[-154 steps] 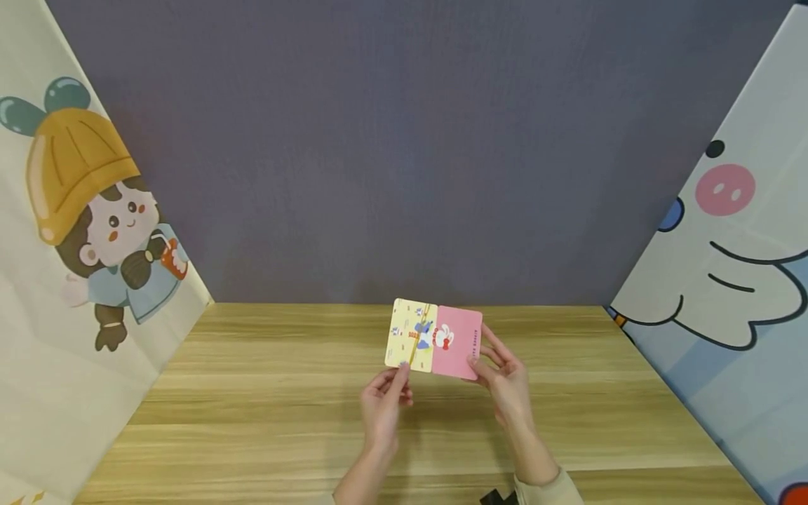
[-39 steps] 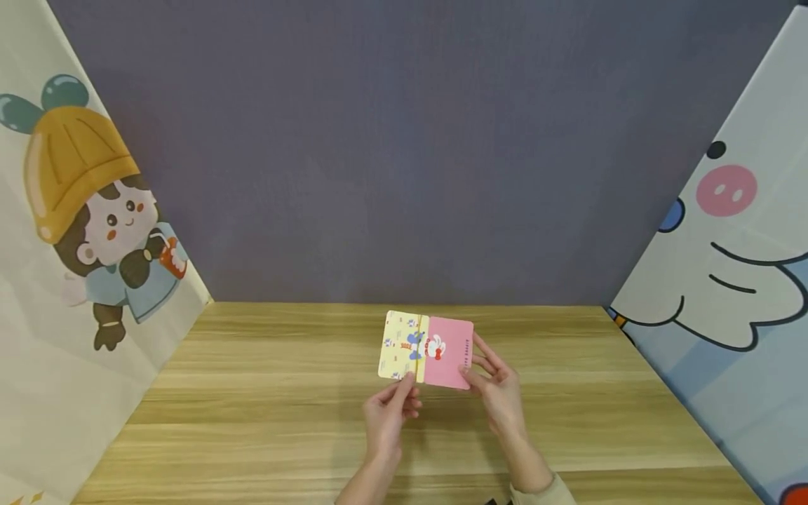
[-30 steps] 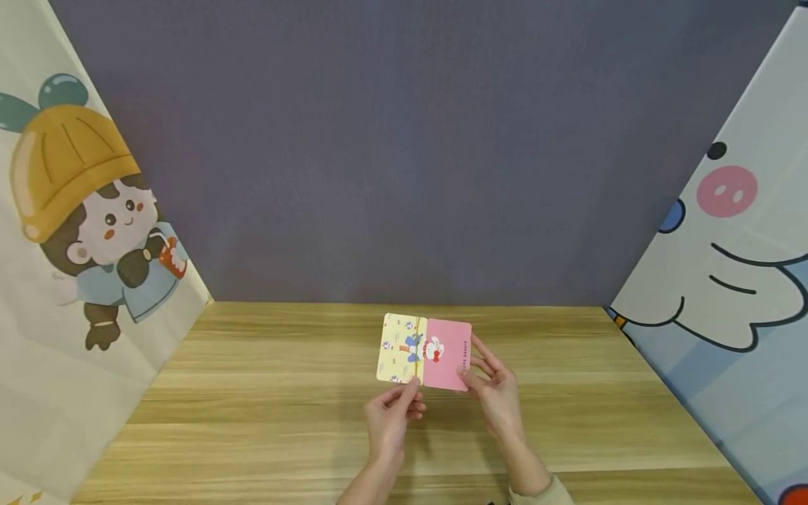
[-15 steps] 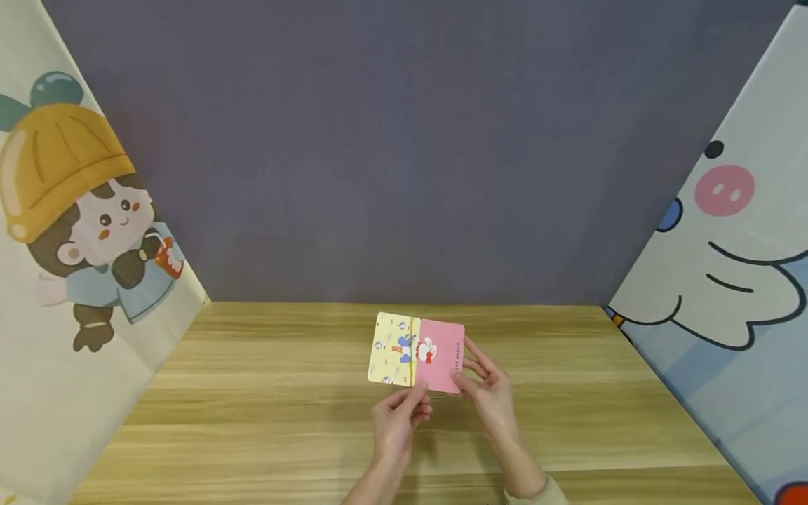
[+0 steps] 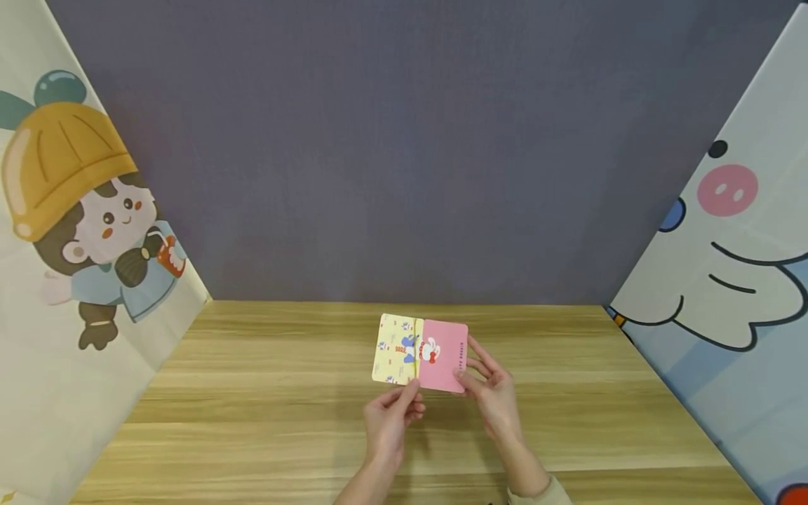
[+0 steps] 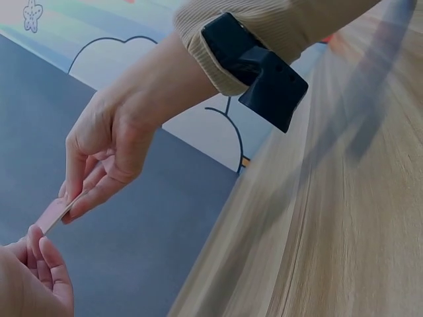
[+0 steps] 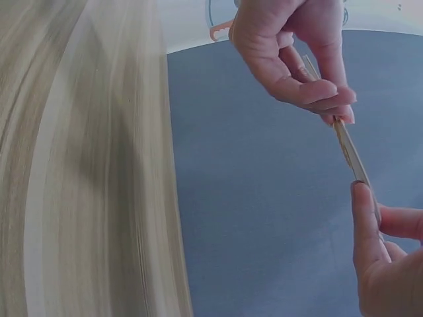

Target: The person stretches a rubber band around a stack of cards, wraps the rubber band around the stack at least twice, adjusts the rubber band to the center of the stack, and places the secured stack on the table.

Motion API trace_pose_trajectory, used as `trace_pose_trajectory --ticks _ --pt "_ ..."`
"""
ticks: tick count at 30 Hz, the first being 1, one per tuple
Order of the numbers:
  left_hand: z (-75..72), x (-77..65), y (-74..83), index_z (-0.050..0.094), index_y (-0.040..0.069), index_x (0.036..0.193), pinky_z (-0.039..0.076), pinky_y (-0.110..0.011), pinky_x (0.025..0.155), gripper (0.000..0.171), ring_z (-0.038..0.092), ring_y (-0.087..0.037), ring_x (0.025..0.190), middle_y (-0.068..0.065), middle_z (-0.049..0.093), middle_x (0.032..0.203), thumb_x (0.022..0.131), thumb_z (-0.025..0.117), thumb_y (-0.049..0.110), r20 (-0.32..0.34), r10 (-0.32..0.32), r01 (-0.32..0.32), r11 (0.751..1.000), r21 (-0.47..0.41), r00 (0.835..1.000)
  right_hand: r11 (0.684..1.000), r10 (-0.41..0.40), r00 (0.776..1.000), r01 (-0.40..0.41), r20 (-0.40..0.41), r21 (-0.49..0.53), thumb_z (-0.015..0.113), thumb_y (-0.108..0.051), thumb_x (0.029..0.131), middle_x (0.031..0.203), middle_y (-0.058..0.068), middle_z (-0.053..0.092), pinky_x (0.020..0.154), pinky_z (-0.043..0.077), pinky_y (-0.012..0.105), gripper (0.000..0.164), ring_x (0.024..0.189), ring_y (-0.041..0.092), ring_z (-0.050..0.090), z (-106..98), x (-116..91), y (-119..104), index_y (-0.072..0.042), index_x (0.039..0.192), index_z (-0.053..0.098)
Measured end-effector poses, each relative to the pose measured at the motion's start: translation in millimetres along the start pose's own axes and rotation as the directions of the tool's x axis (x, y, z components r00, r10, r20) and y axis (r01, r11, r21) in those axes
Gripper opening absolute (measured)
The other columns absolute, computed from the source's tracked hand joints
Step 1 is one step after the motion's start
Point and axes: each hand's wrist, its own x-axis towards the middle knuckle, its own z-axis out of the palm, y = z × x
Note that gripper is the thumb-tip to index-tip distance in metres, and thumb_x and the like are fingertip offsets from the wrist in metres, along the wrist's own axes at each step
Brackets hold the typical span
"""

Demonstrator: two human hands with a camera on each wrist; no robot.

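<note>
In the head view a small notebook, half yellow with prints and half pink with a white rabbit, is held up over the table. A thin yellowish rubber band runs across it, close to where the two colours meet. My left hand pinches the band at the notebook's lower edge, thumb on the front. On the pink side, my right hand grips the lower right corner, its thumb in front and fingers behind. Edge-on in the right wrist view, the notebook looks thin.
A wood-grain table spreads below both hands. Behind it stands a dark grey panel. Cartoon-printed side panels flank the table, left and right. A black device sits on the right wrist.
Over these seconds the band has slid rightward along the notebook, from a slant across the yellow half to nearly upright by the pink half. My left hand moved with it; the notebook sank slightly.
</note>
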Motion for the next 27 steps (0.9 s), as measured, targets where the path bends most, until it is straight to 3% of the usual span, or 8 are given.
trace_pose_trajectory --ticks 3,9,17,18,22,24,25,27 --pt "1.0 1.7 -5.0 0.063 -0.009 0.085 0.054 -0.035 0.055 0.037 0.062 -0.023 0.057 -0.024 0.063 0.077 0.07 0.075 0.023 -0.01 -0.012 0.012 1.0 -0.001 1.0 0.996 0.033 0.999 -0.035 -0.033 -0.076 0.065 0.002 0.075 0.097 0.017 0.061 0.054 0.053 0.027 0.061 0.07 0.023 0.064 2 -2 -4 -0.001 0.131 0.04" --pt "6.7 -4.3 -0.4 0.065 -0.004 0.086 0.054 -0.034 0.061 0.034 0.062 -0.02 0.061 -0.021 0.063 0.081 0.072 0.073 0.025 0.027 -0.059 0.058 0.998 0.011 0.998 0.999 0.001 0.998 0.002 0.071 -0.034 0.064 0.0 0.079 0.102 0.018 0.06 0.059 0.054 0.032 0.06 0.077 0.027 0.064 -25 6 35 -0.007 0.133 0.039" --pt "37.8 -47.6 70.8 0.061 -0.011 0.087 0.052 -0.023 0.054 0.031 0.058 -0.011 0.055 -0.01 0.063 0.071 0.077 0.069 0.017 0.107 -0.112 0.108 0.993 0.043 0.988 0.991 0.112 0.993 -0.115 -0.041 -0.064 0.061 0.008 0.076 0.095 0.01 0.063 0.06 0.054 0.028 0.061 0.074 0.019 0.064 6 -3 -12 0.001 0.132 0.037" --pt "34.4 -44.5 61.9 0.062 -0.01 0.087 0.052 -0.022 0.053 0.028 0.057 -0.011 0.054 -0.009 0.063 0.07 0.078 0.068 0.016 0.156 -0.071 0.066 0.997 0.041 0.985 0.995 0.096 0.995 -0.096 -0.014 -0.039 0.061 0.009 0.077 0.096 0.01 0.063 0.061 0.054 0.028 0.06 0.075 0.019 0.064 -2 0 0 -0.001 0.131 0.039" --pt "33.4 -53.9 66.7 0.062 -0.01 0.091 0.053 -0.024 0.054 0.028 0.058 -0.009 0.055 -0.008 0.064 0.071 0.08 0.065 0.016 0.261 -0.058 0.028 0.993 0.118 0.964 0.999 0.033 0.998 -0.033 0.054 -0.009 0.061 0.006 0.078 0.1 0.014 0.062 0.062 0.054 0.03 0.059 0.078 0.022 0.064 -19 4 21 -0.006 0.132 0.04" --pt "32.9 -57.4 69.0 0.062 -0.01 0.093 0.053 -0.025 0.055 0.029 0.059 -0.009 0.055 -0.009 0.065 0.073 0.081 0.065 0.016 0.293 -0.081 0.036 0.987 0.158 0.952 0.999 -0.017 0.993 0.012 0.113 0.037 0.06 0.007 0.079 0.102 0.016 0.061 0.061 0.054 0.031 0.059 0.078 0.025 0.064 -30 7 32 -0.006 0.133 0.039" --pt "37.3 -65.2 83.1 0.061 -0.011 0.093 0.053 -0.026 0.056 0.031 0.059 -0.009 0.056 -0.01 0.065 0.073 0.08 0.065 0.017 0.28 -0.129 0.075 0.978 0.195 0.951 1.0 -0.009 0.995 0.008 0.101 0.01 0.06 0.008 0.079 0.102 0.017 0.061 0.06 0.054 0.032 0.06 0.078 0.027 0.064 -32 6 32 -0.006 0.133 0.038" --pt "38.4 -66.9 89.5 0.06 -0.012 0.094 0.053 -0.025 0.056 0.03 0.059 -0.01 0.056 -0.013 0.064 0.074 0.08 0.066 0.014 0.285 -0.151 0.089 0.971 0.22 0.947 1.0 -0.004 0.994 0.005 0.111 -0.008 0.059 0.007 0.08 0.106 0.018 0.059 0.061 0.054 0.034 0.061 0.079 0.029 0.063 -49 12 58 -0.009 0.135 0.036"
